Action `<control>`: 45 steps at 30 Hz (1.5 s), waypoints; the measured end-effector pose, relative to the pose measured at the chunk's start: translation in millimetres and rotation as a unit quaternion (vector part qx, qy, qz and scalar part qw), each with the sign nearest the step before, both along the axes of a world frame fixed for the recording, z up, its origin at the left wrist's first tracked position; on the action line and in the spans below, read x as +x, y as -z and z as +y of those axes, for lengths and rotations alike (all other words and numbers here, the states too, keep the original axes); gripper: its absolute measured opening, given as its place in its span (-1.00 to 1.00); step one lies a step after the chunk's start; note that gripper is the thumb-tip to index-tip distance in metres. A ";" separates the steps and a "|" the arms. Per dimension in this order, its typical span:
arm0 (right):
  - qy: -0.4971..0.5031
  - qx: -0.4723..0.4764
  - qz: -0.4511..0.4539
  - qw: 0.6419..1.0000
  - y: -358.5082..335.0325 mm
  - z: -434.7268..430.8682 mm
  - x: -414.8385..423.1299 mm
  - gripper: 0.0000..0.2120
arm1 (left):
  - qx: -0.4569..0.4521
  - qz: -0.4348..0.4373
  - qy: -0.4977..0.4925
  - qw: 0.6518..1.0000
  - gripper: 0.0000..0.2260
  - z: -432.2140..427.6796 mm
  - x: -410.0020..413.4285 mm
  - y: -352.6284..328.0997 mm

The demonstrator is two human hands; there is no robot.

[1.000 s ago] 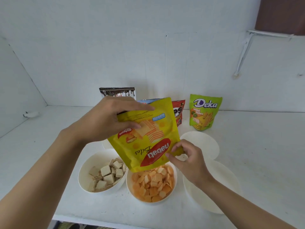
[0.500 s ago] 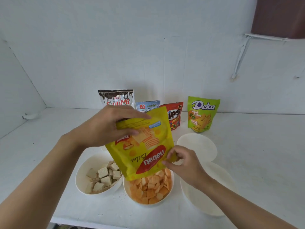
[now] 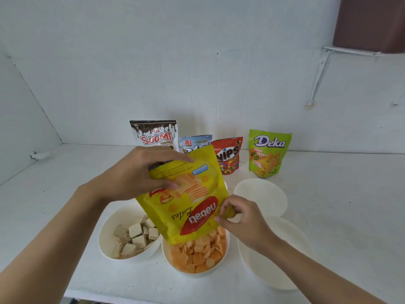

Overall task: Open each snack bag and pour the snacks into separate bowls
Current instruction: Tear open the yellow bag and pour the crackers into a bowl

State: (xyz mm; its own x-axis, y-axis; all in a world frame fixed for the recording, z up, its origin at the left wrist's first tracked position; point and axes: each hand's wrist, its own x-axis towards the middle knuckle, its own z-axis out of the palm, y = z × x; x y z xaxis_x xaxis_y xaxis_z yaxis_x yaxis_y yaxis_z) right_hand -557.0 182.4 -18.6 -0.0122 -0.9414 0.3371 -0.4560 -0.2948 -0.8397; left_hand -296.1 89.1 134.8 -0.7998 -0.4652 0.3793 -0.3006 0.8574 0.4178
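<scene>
A yellow Nabati bag (image 3: 188, 200) hangs upside down over the middle bowl (image 3: 173, 263), which is full of orange wafer bites. My left hand (image 3: 140, 174) grips the bag by its upper end. My right hand (image 3: 238, 218) pinches the bag's lower right corner beside the mouth. The left bowl (image 3: 103, 240) holds pale square wafers. An empty white bowl (image 3: 263, 196) sits behind my right hand, and another (image 3: 291, 235) lies under my right wrist.
Four bags stand in a row by the back wall: Soomi (image 3: 154, 134), a blue A1 bag (image 3: 195, 142), a red Nips bag (image 3: 229, 154) and a green Deka bag (image 3: 267, 152). The white counter's front edge (image 3: 109, 296) runs just below the bowls.
The view has shifted slightly, so the back row of bags shows more. Both hands keep their hold on the yellow bag over the middle bowl.
</scene>
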 end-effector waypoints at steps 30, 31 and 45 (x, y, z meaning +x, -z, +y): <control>-0.073 0.215 -0.345 0.911 -30.1 -16.9 21.1 -0.39 | 0.226 0.314 -0.208 0.898 -0.59 33.7 13.5 88.3; -0.062 0.208 -0.337 0.916 -29.0 -18.0 22.6 -0.38 | 0.229 0.319 -0.217 0.894 -0.59 34.0 14.9 94.6; -0.006 0.139 -0.179 0.974 -25.5 -39.7 32.5 -0.33 | 0.205 0.259 -0.285 0.900 -0.48 12.1 49.3 105.8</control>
State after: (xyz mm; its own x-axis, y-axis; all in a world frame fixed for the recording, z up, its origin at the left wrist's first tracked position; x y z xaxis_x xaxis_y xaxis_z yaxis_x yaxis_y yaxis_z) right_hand -524.6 142.6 6.8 -0.0709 -0.9965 0.0454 -0.1164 -0.0369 -0.9925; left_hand -246.8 101.3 29.0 -0.1520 -0.9299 0.3350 -0.3165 0.3669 0.8747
